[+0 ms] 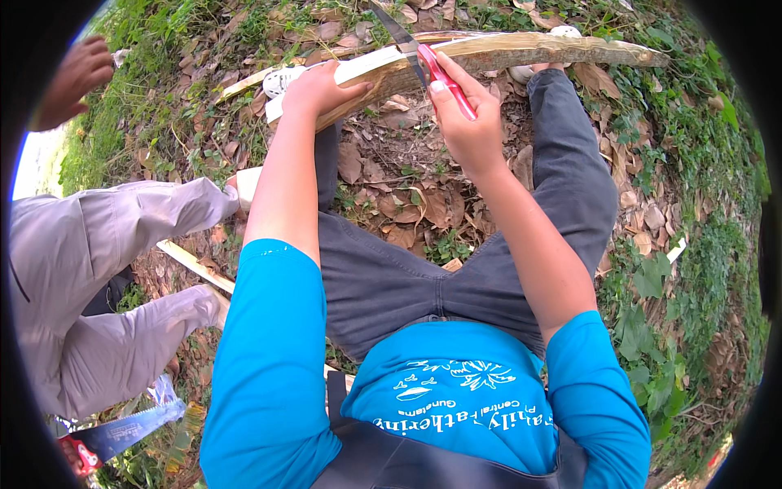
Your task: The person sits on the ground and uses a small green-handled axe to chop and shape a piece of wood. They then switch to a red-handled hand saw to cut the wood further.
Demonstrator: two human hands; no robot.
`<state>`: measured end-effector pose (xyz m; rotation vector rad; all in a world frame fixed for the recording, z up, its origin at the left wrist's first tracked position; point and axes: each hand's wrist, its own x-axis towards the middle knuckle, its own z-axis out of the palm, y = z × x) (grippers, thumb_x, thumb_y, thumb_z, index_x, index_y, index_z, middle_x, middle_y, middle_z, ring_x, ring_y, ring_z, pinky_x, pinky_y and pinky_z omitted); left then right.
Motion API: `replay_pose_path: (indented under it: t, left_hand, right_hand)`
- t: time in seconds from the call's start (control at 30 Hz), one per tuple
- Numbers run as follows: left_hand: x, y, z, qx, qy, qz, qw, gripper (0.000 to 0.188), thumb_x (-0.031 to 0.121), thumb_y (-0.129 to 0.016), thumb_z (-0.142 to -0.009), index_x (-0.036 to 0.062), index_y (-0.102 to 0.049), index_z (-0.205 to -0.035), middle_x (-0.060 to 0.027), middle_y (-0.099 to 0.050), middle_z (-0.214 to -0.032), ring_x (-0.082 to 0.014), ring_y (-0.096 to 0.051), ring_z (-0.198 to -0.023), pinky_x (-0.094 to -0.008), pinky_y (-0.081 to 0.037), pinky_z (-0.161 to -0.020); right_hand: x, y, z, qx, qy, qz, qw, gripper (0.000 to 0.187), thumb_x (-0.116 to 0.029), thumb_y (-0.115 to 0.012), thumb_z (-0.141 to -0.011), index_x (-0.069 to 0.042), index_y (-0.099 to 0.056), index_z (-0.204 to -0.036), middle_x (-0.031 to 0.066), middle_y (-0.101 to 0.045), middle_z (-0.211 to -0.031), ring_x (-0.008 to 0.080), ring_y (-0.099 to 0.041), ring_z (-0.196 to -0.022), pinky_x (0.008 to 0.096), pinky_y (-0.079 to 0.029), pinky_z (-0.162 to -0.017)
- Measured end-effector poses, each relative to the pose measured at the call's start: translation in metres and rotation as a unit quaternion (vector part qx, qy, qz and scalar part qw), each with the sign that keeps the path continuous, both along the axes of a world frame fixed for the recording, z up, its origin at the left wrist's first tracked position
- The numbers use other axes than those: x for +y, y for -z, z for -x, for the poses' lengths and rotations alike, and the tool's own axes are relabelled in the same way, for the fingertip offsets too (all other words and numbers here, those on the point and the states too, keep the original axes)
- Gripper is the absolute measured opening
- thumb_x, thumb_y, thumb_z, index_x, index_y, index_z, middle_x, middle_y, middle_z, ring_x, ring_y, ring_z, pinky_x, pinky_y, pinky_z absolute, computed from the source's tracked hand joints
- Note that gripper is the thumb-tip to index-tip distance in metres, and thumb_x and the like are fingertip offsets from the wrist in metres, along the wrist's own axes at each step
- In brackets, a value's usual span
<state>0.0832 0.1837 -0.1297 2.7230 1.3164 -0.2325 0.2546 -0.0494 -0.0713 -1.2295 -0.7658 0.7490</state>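
Note:
A long split piece of wood [529, 50], pale on its cut faces and rough brown along its near side, lies crosswise beyond my knees. My left hand [319, 88] is closed on its left part, with the fingers over the top and the thumb on the near side. In my right hand [468, 114] is the red handle of a hand saw [399, 34], fingers wrapped round it. Its dark blade crosses the wood near the middle, pointing away and to the left. Whether the teeth sit in a cut is hard to make out.
Dry leaves [432, 208] and green plants [652, 326] cover the ground. At the left sits a co-worker in light trousers [138, 220], one hand [81, 73] raised. A blue-bladed saw [130, 428] with a red handle shows lower left. A pale wood strip [195, 265] lies between us.

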Motion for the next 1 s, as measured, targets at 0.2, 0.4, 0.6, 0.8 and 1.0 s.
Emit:
replay_pose_path:
  t: [0.2, 0.4, 0.6, 0.8, 1.0]
  left_hand:
    - [0.001, 0.003, 0.004, -0.01, 0.002, -0.009, 1.0, 0.104, 0.09, -0.058, -0.076, 0.0082, -0.061, -0.139, -0.0147, -0.067, -0.136, -0.0281, -0.063, -0.127, -0.0448, -0.053, -0.104]
    - [0.0, 0.004, 0.003, -0.003, 0.0, -0.023, 1.0, 0.104, 0.09, -0.057, -0.076, 0.0088, -0.06, -0.14, -0.0144, -0.067, -0.135, -0.0268, -0.065, -0.126, -0.0438, -0.054, -0.103]
    - [-0.003, 0.004, 0.003, -0.015, 0.001, -0.025, 1.0, 0.103, 0.09, -0.057, -0.077, 0.0086, -0.06, -0.14, -0.014, -0.069, -0.132, -0.027, -0.066, -0.124, -0.0437, -0.054, -0.102]
    - [-0.003, 0.002, 0.004, -0.008, 0.003, -0.015, 1.0, 0.103, 0.089, -0.058, -0.077, 0.0082, -0.06, -0.139, -0.0148, -0.069, -0.131, -0.0278, -0.066, -0.122, -0.044, -0.055, -0.1]
    - [0.0, 0.003, 0.003, -0.015, 0.008, -0.009, 1.0, 0.101, 0.088, -0.059, -0.077, 0.0078, -0.061, -0.138, -0.016, -0.069, -0.13, -0.029, -0.067, -0.121, -0.0441, -0.055, -0.1]
  right_hand:
    - [0.005, 0.004, 0.001, 0.006, -0.005, 0.024, 1.0, 0.046, -0.01, -0.066, -0.099, 0.004, -0.059, -0.142, 0.0029, -0.07, -0.109, 0.003, -0.058, -0.083, 0.0194, -0.049, -0.073]
    - [-0.002, 0.001, 0.0, -0.008, -0.024, 0.022, 0.999, 0.046, -0.009, -0.064, -0.099, 0.002, -0.06, -0.143, 0.0034, -0.07, -0.109, 0.0039, -0.061, -0.085, 0.0202, -0.05, -0.074]
    - [-0.005, 0.002, -0.003, -0.036, -0.01, 0.021, 0.999, 0.046, -0.009, -0.064, -0.099, 0.001, -0.06, -0.143, 0.0058, -0.071, -0.112, 0.0054, -0.063, -0.089, 0.0213, -0.051, -0.077]
    - [-0.013, -0.007, 0.0, -0.002, -0.026, 0.034, 0.999, 0.046, -0.009, -0.064, -0.099, 0.002, -0.059, -0.143, 0.0111, -0.072, -0.119, 0.0109, -0.067, -0.103, 0.0242, -0.052, -0.087]
    - [-0.019, -0.011, 0.007, -0.103, -0.008, 0.024, 0.994, 0.046, -0.008, -0.062, -0.099, 0.004, -0.058, -0.143, 0.0182, -0.071, -0.125, 0.0178, -0.067, -0.112, 0.0291, -0.05, -0.098]
